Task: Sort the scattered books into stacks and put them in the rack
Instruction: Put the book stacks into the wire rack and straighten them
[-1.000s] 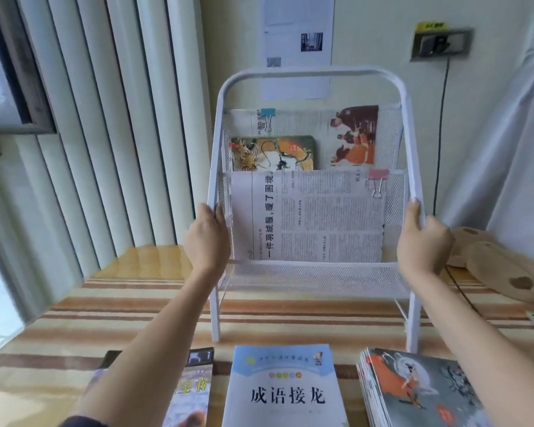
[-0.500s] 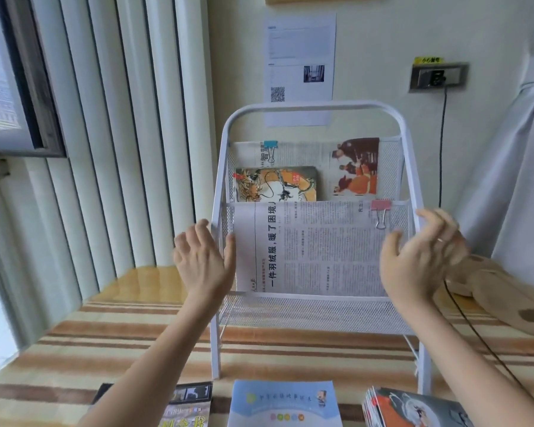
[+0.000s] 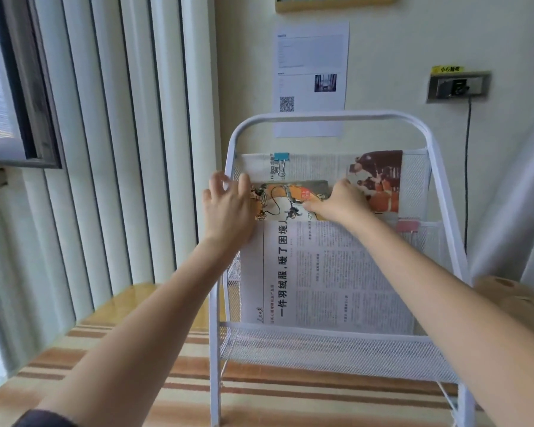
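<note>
A white mesh rack (image 3: 330, 117) stands on the striped table. Its upper tier holds an orange illustrated book (image 3: 285, 197) in front of a newspaper with a blue clip (image 3: 318, 164). The lower tier holds a second newspaper (image 3: 327, 272) with a pink clip. My left hand (image 3: 228, 206) is at the book's left edge, fingers spread and loosely raised, the thumb near the cover. My right hand (image 3: 341, 201) covers the book's right end, with fingers curled over the cover and pointing left. The right thumb is hidden.
Vertical blinds (image 3: 121, 149) and a window fill the left. On the wall behind the rack are a printed sheet (image 3: 312, 66) and a socket with a cable (image 3: 458, 86). A tan plush object (image 3: 512, 292) lies at the right. The striped tablecloth (image 3: 182, 392) runs under the rack.
Both hands let go of the rack's side posts, lifted and came together onto the orange book in the upper tier. The camera tilted up, so the books at the table's front left the view.
</note>
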